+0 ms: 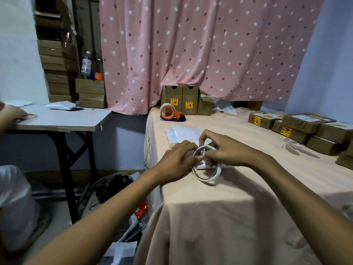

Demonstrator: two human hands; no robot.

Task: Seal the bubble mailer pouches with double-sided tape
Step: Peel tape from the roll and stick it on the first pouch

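Observation:
A thin white roll of double-sided tape [207,178] stands tilted on the peach cloth-covered table [238,207]. My left hand [175,161] grips its left rim with curled fingers. My right hand [223,150] pinches at the top of the roll, thumb and fingertips close together; whether a tape end is between them is hidden. A white bubble mailer pouch [203,166] shows through the ring, under my hands. A stack of white bubble mailers [181,133] lies just beyond my hands.
An orange tape dispenser [170,112] sits at the table's far left, brown cartons [183,100] behind it. Labelled parcel boxes [305,127] fill the right side. Another person's hand [13,113] rests on a grey side table [63,119] to the left. Bags and clutter lie on the floor.

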